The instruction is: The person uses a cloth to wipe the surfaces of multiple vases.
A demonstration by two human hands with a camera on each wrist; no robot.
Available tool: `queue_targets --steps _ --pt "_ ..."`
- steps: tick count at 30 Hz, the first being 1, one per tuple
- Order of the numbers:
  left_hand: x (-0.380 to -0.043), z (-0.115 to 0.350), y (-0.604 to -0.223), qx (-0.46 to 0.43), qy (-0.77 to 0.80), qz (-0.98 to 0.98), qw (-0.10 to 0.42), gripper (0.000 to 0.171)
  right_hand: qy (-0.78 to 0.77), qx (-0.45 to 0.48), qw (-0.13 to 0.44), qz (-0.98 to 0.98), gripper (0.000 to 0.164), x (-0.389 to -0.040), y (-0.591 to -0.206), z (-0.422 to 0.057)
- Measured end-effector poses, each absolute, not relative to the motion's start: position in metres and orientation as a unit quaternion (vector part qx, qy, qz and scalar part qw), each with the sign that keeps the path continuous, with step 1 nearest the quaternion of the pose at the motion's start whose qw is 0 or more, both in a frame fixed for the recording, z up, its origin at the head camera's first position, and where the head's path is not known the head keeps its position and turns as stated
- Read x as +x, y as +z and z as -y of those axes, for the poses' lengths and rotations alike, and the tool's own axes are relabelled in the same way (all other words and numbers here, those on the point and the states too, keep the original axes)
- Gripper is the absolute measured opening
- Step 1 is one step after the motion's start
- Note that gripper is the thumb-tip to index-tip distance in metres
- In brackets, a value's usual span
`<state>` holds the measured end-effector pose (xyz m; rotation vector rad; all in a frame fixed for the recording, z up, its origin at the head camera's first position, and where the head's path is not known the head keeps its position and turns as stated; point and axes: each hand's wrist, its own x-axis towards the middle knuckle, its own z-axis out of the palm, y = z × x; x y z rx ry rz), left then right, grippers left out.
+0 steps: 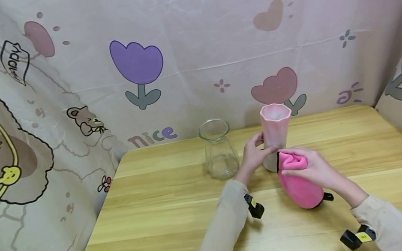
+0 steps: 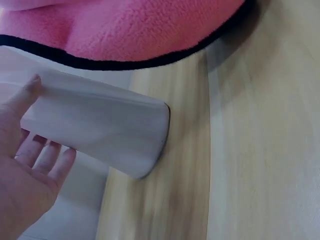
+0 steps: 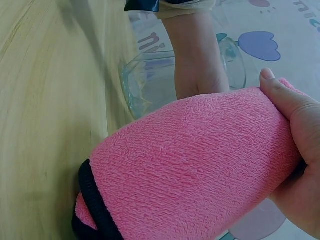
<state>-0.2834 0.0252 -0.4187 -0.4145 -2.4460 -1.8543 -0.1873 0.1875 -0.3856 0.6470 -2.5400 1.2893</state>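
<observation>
A tall pink-to-white faceted vase (image 1: 276,126) stands on the table, its mouth facing up. My left hand (image 1: 254,155) holds it at mid-height; in the left wrist view the thumb lies along one side of the white lower part (image 2: 105,117) and the fingers along the other. Beside the vase, my right hand (image 1: 318,168) grips a folded pink towel (image 1: 301,188) with black edging by its upper end. The towel hangs in front of the vase's lower part and hides some of it. Fuzzy cloth (image 3: 195,160) fills much of the right wrist view.
A clear glass vase (image 1: 220,153) with a flared rim stands left of my left hand. The wooden table (image 1: 152,219) reaches back to a printed curtain (image 1: 191,35), which also hangs along both sides. Black cameras sit on both wrists.
</observation>
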Motion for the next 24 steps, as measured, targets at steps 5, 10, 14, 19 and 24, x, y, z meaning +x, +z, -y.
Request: queue_targets --steps 5,10,14,19,24 --pt "-0.279 -0.013 -0.420 -0.111 -0.607 0.786 0.025 0.061 0.443 0.217 0.106 0.864 0.051 -0.185 -0.386 -0.189" --pt "-0.267 0.007 -0.419 -0.151 -0.588 0.794 0.019 0.060 0.442 0.206 0.099 0.867 0.053 -0.185 -0.386 -0.191" --pt "-0.255 0.024 -0.419 -0.188 -0.570 0.800 -0.007 0.059 0.445 0.205 0.095 0.866 0.053 -0.184 -0.387 -0.192" --pt "-0.242 0.046 -0.420 -0.211 -0.543 0.813 -0.007 0.057 0.445 0.204 0.102 0.866 0.052 -0.184 -0.387 -0.191" --pt "-0.225 0.069 -0.411 -0.231 -0.543 0.807 0.013 0.050 0.444 0.198 0.101 0.868 0.052 -0.184 -0.387 -0.190"
